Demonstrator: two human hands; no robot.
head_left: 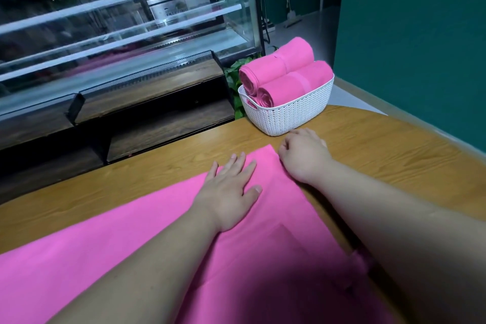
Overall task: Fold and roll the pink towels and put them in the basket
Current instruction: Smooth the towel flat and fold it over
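Item: flat pink towel [157,218], spread smooth across the near side of a wooden table [381,150], one corner pointing toward the far edge. Left hand [228,192]: palm down on the towel near that corner, fingers [236,163] straight and slightly spread, thumb out to the side and pressing the cloth. Right hand [305,158]: on the table just beside the towel's right edge at the same corner, fingers curled downward; whether they pinch the towel's edge or only rest beside it cannot be told. White woven plastic basket [289,113]: at the table's far edge, just beyond the right hand and apart from it. Contents: two rolled pink towels lying side by side and rising above the rim, the upper roll [278,66] resting against the lower roll [297,84], spiral ends facing left; a further patch of pink shows low inside. Surroundings: green plant leaves [234,76] behind the basket, a dark wooden shelf unit [147,92] beyond the table, a glass display case [118,21] above it, a teal wall [420,34] to the right.
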